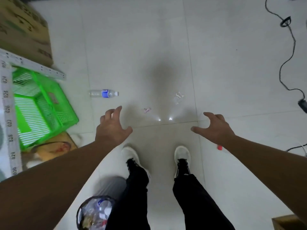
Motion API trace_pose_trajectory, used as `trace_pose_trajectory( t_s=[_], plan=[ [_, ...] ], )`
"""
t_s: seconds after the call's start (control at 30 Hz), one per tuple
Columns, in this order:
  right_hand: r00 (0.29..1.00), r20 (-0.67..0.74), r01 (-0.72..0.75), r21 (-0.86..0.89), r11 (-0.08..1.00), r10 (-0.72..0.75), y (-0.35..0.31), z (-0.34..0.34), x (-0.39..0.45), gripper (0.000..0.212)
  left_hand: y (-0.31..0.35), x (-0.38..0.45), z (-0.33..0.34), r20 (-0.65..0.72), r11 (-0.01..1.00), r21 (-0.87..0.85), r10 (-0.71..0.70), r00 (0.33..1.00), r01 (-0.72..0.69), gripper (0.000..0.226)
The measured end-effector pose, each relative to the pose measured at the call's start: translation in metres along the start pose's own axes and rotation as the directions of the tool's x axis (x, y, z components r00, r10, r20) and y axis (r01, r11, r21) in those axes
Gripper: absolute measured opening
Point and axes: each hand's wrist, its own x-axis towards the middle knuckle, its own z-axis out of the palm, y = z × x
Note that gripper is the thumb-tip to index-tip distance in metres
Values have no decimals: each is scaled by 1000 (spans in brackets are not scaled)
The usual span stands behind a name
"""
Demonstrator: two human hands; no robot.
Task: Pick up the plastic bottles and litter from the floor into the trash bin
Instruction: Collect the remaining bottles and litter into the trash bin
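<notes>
- Left hand and right hand: both held out over the floor, fingers spread and curled, nothing in either.
- Bottle: lies on its side at about 11 o'clock from the left hand, near it but apart, cap end pointing toward 3 o'clock. Blue label, looks empty.
- Small pink scrap at 1 o'clock from the left hand; clear wrapper at 11 o'clock from the right hand. A red item shows just beside the right forearm at 6 o'clock of that hand; partly hidden, possibly a cap or marker.
- Trash bin: at 6 o'clock of the frame, beside the left leg, already holding bottles and wrappers.
- Risk: a round bottle on smooth tile may roll toward the green basket at 9 o'clock if nudged rather than gripped.
- Risk: the clear wrapper nearly vanishes against the pale tile; easy to overlook, and thin enough to slip from a pinch.
- Risk: the bin sits close to the left foot; a step back could tip it and spill the contents.
- Risk: black cable at 2 o'clock is a trip hazard if the person moves that way.
</notes>
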Motion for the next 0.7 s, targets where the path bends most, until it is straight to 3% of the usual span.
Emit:
trace_pose_trajectory(
  t_s=[0.27,0.4,0.57,0.7],
  plan=[
    [997,49,-54,28,998,52,-93,39,54,105,-61,110,-32,57,996,88,9,998,-15,103],
    [998,26,-60,15,998,60,-138,73,121,104,-100,184,-22,89,981,183,47,995,-63,102],
    [992,-17,-121,28,992,122,-134,131,242,106,-139,291,38,95,951,277,118,988,-140,100],
    [996,-24,-90,-185,979,87,-97,180,346,110,-172,395,104,140,941,317,77,987,-118,113]
  ],
)
